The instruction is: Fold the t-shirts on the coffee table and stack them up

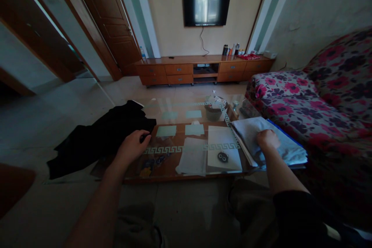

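Note:
On the glass coffee table [171, 159], my left hand [134, 145] is closed, its fingers curled round something small and black that I cannot make out. A black garment [101, 135] lies spread just to the left of it, partly over the table's edge. At the right end, my right hand [267, 140] rests as a fist on a folded grey cloth [247, 128], with nothing visible in it. That cloth tops a stack of flat items with a blue edge. Between my hands a dark round object [222, 157] with two pale rings sits over white paper [213, 137].
A dark bin [213, 112] with crumpled white scraps shows near the table's far side. The floral sofa [290, 100] borders the right. Beyond stands a wooden TV cabinet [178, 68] with bottles [232, 49], below a wall-mounted television [207, 6]. My knees are close to the table's near edge.

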`<state>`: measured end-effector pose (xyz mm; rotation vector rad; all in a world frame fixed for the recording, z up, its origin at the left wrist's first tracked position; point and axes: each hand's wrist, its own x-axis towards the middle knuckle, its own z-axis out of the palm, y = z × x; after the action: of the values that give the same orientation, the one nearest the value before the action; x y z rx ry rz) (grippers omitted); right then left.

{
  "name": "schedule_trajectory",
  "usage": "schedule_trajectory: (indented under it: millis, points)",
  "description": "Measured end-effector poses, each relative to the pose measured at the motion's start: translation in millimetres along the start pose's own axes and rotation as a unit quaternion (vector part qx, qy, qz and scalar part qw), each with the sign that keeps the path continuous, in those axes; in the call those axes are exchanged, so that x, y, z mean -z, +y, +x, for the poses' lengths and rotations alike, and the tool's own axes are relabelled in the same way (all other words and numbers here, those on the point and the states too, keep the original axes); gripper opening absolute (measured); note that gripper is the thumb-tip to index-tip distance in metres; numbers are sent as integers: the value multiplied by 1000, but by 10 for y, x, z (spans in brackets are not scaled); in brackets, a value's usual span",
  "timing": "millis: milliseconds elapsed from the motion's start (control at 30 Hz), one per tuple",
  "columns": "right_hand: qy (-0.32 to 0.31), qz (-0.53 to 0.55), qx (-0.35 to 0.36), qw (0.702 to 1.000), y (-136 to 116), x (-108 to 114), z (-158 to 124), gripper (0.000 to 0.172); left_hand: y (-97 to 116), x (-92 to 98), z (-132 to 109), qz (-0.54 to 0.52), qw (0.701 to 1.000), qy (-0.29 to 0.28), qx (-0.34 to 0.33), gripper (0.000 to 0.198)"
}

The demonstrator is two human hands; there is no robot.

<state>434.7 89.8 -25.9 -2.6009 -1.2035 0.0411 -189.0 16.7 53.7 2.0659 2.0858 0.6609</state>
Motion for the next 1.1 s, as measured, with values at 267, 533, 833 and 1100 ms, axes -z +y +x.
schedule_trajectory:
  millis: [267, 533, 833, 1100]
  points:
    - [6, 60, 201, 978, -565, 898, -209, 35, 328, -3, -11, -101, 995, -10, -11, 40]
    - [85, 590, 386, 704, -1069, 2602, -1589, 16, 926, 181, -116, -374, 927, -32, -26, 40]
    - [-345, 565, 451, 599, -1476, 2317, -2282, 28, 1534, 97, -472, -518, 785, -309, -140, 39]
    - [-314, 507, 477, 646, -1525, 2236, -2230, 26, 1278, 268, -467, -486, 828, -254, -119, 29]
